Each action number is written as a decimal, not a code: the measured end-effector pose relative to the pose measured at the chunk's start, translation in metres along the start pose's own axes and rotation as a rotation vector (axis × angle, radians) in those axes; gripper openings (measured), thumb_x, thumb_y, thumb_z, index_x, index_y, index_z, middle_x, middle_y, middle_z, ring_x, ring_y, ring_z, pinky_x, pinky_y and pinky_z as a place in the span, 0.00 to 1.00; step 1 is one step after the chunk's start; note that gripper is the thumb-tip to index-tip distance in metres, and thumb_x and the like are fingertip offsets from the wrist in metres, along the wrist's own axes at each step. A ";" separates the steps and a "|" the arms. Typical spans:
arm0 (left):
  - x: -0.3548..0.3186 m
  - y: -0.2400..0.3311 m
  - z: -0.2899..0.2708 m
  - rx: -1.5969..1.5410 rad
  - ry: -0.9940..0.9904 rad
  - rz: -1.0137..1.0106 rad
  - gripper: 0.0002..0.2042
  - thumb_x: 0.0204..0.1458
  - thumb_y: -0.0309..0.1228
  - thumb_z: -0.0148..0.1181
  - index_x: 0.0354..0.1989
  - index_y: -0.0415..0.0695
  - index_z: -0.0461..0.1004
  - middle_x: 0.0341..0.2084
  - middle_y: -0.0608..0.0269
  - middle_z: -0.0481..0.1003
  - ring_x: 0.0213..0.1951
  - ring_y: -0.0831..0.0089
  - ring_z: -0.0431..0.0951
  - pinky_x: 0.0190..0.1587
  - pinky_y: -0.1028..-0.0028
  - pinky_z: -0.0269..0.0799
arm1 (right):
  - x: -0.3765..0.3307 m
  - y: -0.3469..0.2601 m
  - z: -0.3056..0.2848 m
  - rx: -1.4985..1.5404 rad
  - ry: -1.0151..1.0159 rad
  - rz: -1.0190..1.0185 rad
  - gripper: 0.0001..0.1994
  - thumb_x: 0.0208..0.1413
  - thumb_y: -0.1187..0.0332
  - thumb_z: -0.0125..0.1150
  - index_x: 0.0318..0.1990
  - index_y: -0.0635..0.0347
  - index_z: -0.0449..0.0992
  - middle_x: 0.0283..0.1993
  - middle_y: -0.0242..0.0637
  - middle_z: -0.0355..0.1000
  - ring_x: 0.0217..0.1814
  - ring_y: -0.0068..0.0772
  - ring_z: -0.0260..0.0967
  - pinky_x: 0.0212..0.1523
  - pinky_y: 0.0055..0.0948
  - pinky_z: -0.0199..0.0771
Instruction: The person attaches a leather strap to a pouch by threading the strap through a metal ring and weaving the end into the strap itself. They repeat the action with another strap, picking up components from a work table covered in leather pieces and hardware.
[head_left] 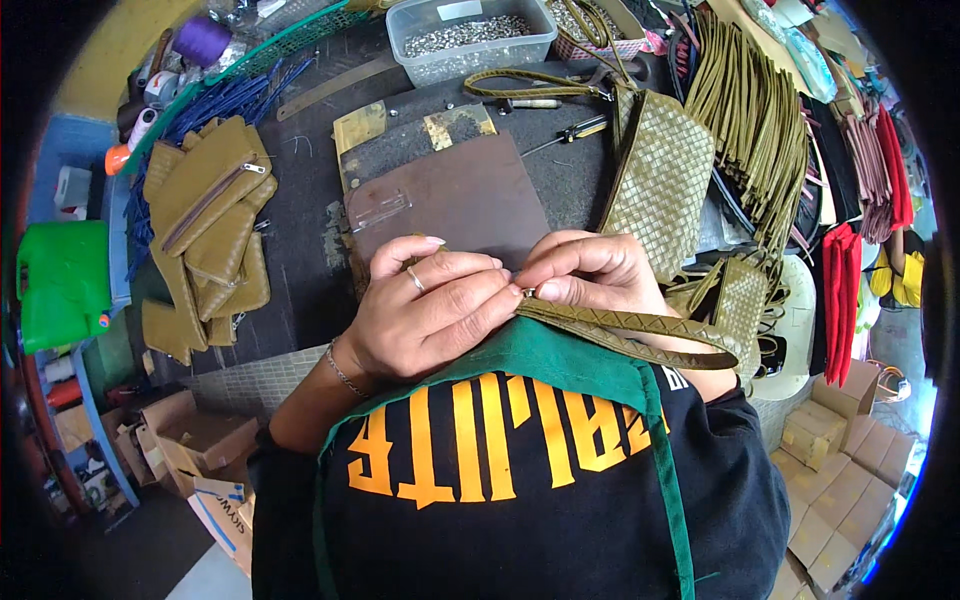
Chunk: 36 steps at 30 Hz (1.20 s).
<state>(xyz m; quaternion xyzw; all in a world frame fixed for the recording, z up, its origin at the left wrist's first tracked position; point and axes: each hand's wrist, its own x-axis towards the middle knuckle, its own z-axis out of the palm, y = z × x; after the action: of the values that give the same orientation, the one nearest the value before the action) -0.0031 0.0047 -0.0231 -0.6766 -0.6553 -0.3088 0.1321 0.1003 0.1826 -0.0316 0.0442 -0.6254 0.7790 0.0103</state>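
Both sets of fingers point(500, 283) pinched tight on the woven olive strap point(640, 328) end, tiny metal bit between fingertips, probably slipping out if grip loosens.

Dark worktable point(300, 250) – cardboard boxes point(835, 470) on floor, green plastic stool point(60, 280) at left.

A leather-goods workshop: stacked olive pouches point(205, 225), woven straps point(750, 120), rivet tub point(468, 38).

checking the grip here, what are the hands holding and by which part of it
Both hands, left hand and right hand, pinch one end of an olive woven strap between their fingertips; the rest of it trails off to the right.
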 end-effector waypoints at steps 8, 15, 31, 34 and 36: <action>0.002 0.001 0.000 -0.050 0.001 -0.018 0.08 0.40 0.29 0.59 0.31 0.46 0.75 0.30 0.69 0.74 0.36 0.76 0.73 0.44 0.70 0.59 | -0.002 0.003 0.001 -0.359 0.059 -0.292 0.04 0.46 0.77 0.56 0.31 0.66 0.74 0.29 0.38 0.68 0.32 0.27 0.67 0.33 0.22 0.68; 0.000 -0.001 0.000 -0.063 0.020 -0.007 0.09 0.38 0.29 0.61 0.32 0.45 0.75 0.29 0.69 0.74 0.36 0.75 0.73 0.45 0.70 0.59 | -0.002 0.003 -0.002 -0.489 -0.033 -0.389 0.04 0.44 0.77 0.59 0.30 0.65 0.74 0.29 0.38 0.68 0.31 0.29 0.67 0.31 0.23 0.68; -0.019 -0.013 -0.002 -0.259 0.300 -0.106 0.10 0.35 0.20 0.60 0.29 0.34 0.72 0.29 0.55 0.72 0.34 0.64 0.74 0.36 0.72 0.69 | -0.021 0.071 -0.016 -0.021 0.582 -0.006 0.05 0.51 0.75 0.51 0.35 0.67 0.69 0.33 0.37 0.70 0.36 0.23 0.68 0.40 0.20 0.67; -0.031 -0.020 -0.005 -0.288 0.329 -0.116 0.09 0.37 0.21 0.60 0.28 0.31 0.70 0.29 0.50 0.71 0.33 0.60 0.74 0.34 0.70 0.71 | -0.028 0.050 -0.013 -0.240 0.537 0.054 0.05 0.49 0.75 0.54 0.33 0.66 0.71 0.33 0.37 0.70 0.37 0.26 0.67 0.41 0.22 0.66; -0.040 -0.021 -0.007 -0.265 0.362 -0.154 0.08 0.38 0.21 0.59 0.29 0.31 0.70 0.29 0.49 0.71 0.32 0.61 0.74 0.33 0.71 0.70 | -0.036 0.049 -0.013 -0.531 0.332 -0.044 0.05 0.45 0.75 0.57 0.31 0.63 0.73 0.35 0.38 0.69 0.42 0.32 0.66 0.43 0.27 0.65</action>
<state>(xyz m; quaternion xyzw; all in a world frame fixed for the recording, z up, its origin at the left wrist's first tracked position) -0.0231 -0.0292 -0.0462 -0.5695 -0.6246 -0.5174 0.1336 0.1318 0.1865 -0.0850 -0.0743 -0.7957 0.5846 0.1402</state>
